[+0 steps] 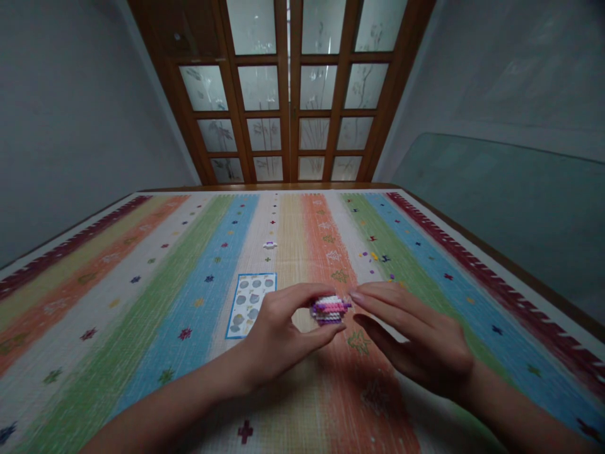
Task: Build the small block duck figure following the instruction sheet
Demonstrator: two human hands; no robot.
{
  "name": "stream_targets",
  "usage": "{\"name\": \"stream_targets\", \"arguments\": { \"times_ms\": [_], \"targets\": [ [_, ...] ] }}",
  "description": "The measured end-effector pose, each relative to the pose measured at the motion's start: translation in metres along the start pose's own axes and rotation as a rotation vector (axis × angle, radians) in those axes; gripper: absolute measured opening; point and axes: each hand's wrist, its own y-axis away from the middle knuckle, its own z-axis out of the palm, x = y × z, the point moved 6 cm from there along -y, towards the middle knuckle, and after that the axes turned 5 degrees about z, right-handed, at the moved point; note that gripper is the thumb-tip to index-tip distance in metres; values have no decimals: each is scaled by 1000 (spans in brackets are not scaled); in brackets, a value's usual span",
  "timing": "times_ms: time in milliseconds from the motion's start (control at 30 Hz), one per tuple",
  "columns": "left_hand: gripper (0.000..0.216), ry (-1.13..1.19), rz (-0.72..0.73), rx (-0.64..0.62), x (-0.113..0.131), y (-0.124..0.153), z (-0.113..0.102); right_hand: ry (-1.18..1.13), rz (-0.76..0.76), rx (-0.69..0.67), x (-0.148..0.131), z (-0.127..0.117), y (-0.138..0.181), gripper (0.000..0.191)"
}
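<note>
A small bead-brick figure in purple, pink and white hangs just above the striped cloth. My left hand pinches it between thumb and fingers from the left. My right hand reaches in from the right, fingers stretched toward the figure, its fingertips touching or almost touching the figure's right edge. A blue-bordered sheet with grey shapes lies flat just left of my left hand.
Several tiny loose coloured pieces lie scattered on the cloth beyond my right hand. A small white piece sits farther back. A wooden door with frosted panes stands behind the table. A glass pane leans at the right.
</note>
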Motion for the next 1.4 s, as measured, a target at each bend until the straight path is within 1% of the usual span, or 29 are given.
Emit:
{"name": "stream_targets", "arguments": {
  "times_ms": [67, 133, 200, 267, 367, 433, 500, 600, 733, 833, 1067, 1233, 1400],
  "targets": [
    [29, 141, -148, -22, -6, -1, 3, 22, 28, 18, 3, 0, 1, 48],
    [27, 271, -274, -45, -10, -1, 6, 36, 51, 6, 6, 1, 2, 46],
    [26, 366, -381, -62, -13, -2, 9, 35, 71, -25, 10, 4, 3, 46],
    [29, 440, -485, -68, -17, -1, 11, 26, 95, -61, 13, 8, 3, 51],
    [33, 503, -601, -70, -23, 1, 14, 30, 124, -108, 17, 15, 2, 55],
    [33, 530, -628, -69, -25, 2, 14, 24, 136, -115, 19, 18, 1, 49],
    [34, 590, -642, -70, -26, 3, 16, -4, 144, -104, 20, 20, 0, 42],
    [40, 735, -644, -75, -28, 2, 18, -47, 158, -68, 23, 21, 0, 39],
    [57, 826, -561, -101, -31, -1, 18, -37, 170, -6, 27, 18, 0, 40],
    [52, 802, -511, -110, -33, -2, 17, -33, 175, 5, 29, 17, 0, 39],
    [41, 779, -482, -112, -32, -2, 13, -91, 193, -30, 29, 16, -2, 40],
    [41, 773, -445, -145, -30, -4, 10, -176, 251, -63, 27, 12, -7, 29],
    [41, 649, -312, -155, -18, -5, 4, -261, 273, -23, 23, 7, -11, 27]
  ]
}}
